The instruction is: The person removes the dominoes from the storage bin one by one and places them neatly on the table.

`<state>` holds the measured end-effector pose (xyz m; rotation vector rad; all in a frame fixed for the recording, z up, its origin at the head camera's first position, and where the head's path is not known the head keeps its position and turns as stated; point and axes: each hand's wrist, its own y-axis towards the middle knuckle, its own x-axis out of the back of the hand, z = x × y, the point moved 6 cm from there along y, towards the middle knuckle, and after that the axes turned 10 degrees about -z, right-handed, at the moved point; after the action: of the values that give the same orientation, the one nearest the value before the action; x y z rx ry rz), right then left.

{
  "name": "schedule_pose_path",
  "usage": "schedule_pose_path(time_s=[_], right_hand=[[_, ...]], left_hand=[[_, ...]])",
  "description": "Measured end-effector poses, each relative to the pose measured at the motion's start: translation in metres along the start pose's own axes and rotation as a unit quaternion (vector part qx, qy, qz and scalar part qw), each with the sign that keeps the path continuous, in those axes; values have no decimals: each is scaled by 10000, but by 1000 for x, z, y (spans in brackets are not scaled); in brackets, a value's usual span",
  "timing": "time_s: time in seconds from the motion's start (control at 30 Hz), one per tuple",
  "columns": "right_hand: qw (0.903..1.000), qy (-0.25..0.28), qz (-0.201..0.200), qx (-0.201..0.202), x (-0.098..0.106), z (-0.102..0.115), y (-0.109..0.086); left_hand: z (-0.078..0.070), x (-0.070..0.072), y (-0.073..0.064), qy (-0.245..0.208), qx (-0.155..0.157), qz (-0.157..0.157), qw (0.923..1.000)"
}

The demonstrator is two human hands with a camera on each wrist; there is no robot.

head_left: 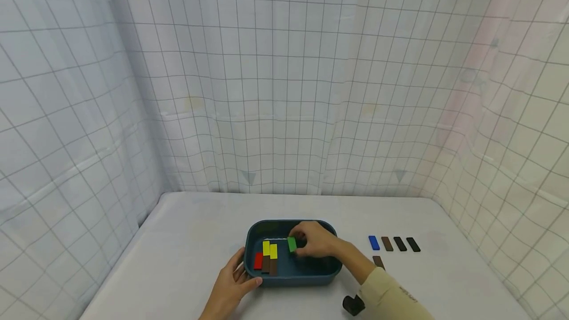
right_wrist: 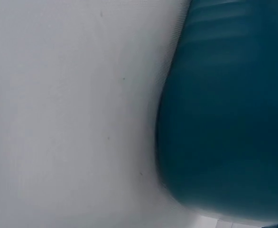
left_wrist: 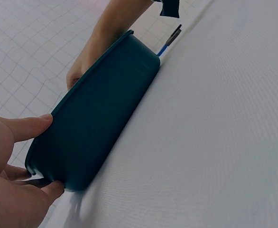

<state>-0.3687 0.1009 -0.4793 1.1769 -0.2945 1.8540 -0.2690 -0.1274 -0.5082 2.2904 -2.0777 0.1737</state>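
Note:
A dark teal plastic tub (head_left: 306,280) sits on the white table. My left hand (head_left: 230,280) holds its left end, thumb at the front rim and fingers along the side; the left wrist view also shows this hand (left_wrist: 15,166) at the tub wall (left_wrist: 96,114). Inside the tub, my right hand (head_left: 315,241) pinches a green block (head_left: 292,244) between thumb and fingers. To its left lie a red block (head_left: 258,260), two yellow blocks (head_left: 273,251) and two brown blocks (head_left: 273,267). In the right wrist view the tub's outer wall (right_wrist: 224,114) hides the right hand.
Right of the tub, a blue block (head_left: 374,243), a brown block (head_left: 387,244) and two black blocks (head_left: 400,244) form a row. Another brown block (head_left: 379,262) lies nearer, partly behind the right forearm. A black object (head_left: 353,305) is by the right sleeve. Gridded white curtains (head_left: 284,88) surround the table.

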Motion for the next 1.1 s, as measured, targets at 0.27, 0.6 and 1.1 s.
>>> schedule_pose_path(time_s=[0.27, 0.6, 1.1], right_hand=[[10000, -30, -29, 48, 11, -1, -3], [9998, 129, -4, 133, 31, 1, -16], [9991, 211, -280, 217, 56, -9, -39]], left_hand=[[-2, -1, -1, 13, -39, -14, 10000], [0, -4, -1, 102, -122, 25, 9999], [3, 1, 2, 84, -77, 21, 9999]])
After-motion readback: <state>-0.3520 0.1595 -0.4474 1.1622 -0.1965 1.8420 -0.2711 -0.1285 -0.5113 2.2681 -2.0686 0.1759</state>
